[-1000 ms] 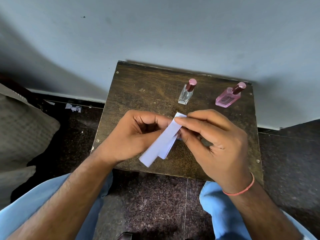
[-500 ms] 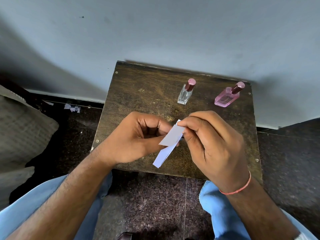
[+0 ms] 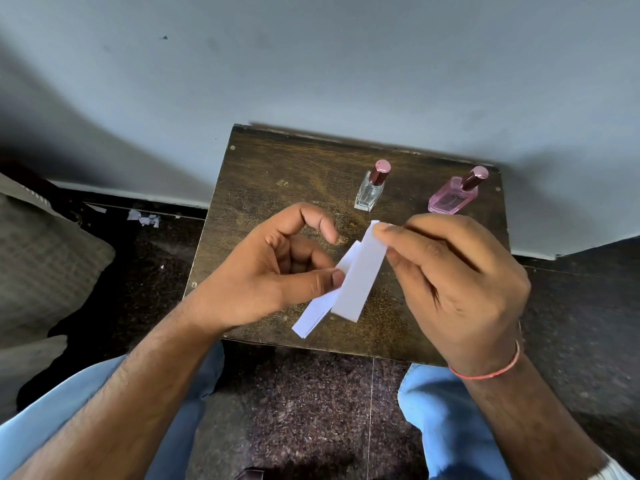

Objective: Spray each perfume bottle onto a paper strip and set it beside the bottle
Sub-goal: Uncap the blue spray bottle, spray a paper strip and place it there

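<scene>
Since a moment ago your hands have drawn apart and one paper strip (image 3: 360, 271) has come away from the rest: your right hand (image 3: 460, 289) now holds it alone, pinched near its top end between thumb and forefinger, so that it hangs slanting down toward you over the small wooden table (image 3: 277, 168). Your left hand (image 3: 263, 275) has loosened; its forefinger is lifted and curled clear of the paper, while the thumb presses the remaining strips (image 3: 317, 313) against the fingers beneath (how many strips are in that bundle cannot be told from here). The bundle pokes out below your left thumb, its lower end pointing toward the near edge of the table, and the single strip overlaps it where the two cross. Neither lot of paper rests on the table; both are held above it. At the back of the table stand the two bottles, both capped: the clear perfume bottle (image 3: 370, 194) upright toward the middle, and the pink perfume bottle (image 3: 452, 199) near the right rear corner, well apart from each other. No strip lies beside either bottle yet. A thin red thread (image 3: 485, 374) circles your right wrist.
</scene>
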Demonstrator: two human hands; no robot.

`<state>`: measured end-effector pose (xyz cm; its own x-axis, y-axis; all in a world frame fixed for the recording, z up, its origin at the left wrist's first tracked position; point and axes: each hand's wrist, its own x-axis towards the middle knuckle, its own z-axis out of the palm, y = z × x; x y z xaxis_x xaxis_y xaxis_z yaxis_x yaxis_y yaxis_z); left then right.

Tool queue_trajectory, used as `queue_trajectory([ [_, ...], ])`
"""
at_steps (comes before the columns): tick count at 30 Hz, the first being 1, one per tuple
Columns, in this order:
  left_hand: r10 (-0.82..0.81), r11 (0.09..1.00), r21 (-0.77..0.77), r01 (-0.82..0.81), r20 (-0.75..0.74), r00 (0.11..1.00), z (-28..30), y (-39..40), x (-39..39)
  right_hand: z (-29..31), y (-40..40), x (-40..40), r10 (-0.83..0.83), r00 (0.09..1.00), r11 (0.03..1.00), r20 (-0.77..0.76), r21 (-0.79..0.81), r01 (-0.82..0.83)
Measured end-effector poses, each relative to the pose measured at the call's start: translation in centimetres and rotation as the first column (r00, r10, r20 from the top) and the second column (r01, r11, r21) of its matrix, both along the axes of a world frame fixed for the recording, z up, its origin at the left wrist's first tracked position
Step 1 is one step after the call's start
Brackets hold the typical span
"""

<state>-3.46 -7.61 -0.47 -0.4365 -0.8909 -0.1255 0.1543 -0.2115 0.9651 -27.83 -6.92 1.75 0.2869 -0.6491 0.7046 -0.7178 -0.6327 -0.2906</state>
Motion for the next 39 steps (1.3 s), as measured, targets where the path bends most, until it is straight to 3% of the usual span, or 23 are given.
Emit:
queue_trajectory([
  [7,0.045,0.991,-0.132,-0.022,0.173,0.984,-0.2,0.0,-0.4,-0.3,0.1,-0.1,0.074,0.997,0.997,0.019,0.018,-0.074],
  [15,0.030,0.992,-0.125,-0.018,0.099,0.995,0.3,0.1,-0.7,-0.6,0.4,0.7,0.099,0.994,0.994,0.036,0.052,-0.101],
  [19,0.025,0.992,-0.129,-0.013,0.097,0.995,0.1,0.2,-0.6,-0.8,0.2,1.0,0.097,0.991,0.971,0.089,0.209,-0.114],
  [24,-0.001,0.990,-0.139,0.014,0.087,0.996,0.4,0.3,-0.5,-0.9,0.0,0.8,0.064,0.944,0.808,0.324,0.539,-0.240],
  [27,-0.023,0.990,-0.140,0.031,0.056,0.998,0.4,0.3,-0.6,-0.9,0.0,0.7,-0.011,0.896,0.696,0.444,0.647,-0.312],
  [32,0.021,0.993,-0.117,-0.016,0.043,0.999,0.2,0.3,-0.4,-0.3,-0.8,-0.4,-0.085,0.777,0.598,0.624,0.656,-0.461],
  [35,0.132,0.988,-0.080,-0.132,-0.009,0.991,0.4,0.0,-0.4,-0.1,-1.6,-2.7,-0.155,0.654,0.512,0.741,0.626,-0.588],
  [37,0.213,0.977,0.011,-0.213,-0.078,0.974,0.7,-0.4,-0.6,-0.2,-2.2,-4.9,-0.247,0.567,0.430,0.786,0.613,-0.663],
  [39,0.289,0.955,0.109,-0.277,-0.111,0.951,0.8,-0.8,-0.7,-0.2,-2.6,-7.2,-0.307,0.554,0.373,0.774,0.634,-0.677],
])
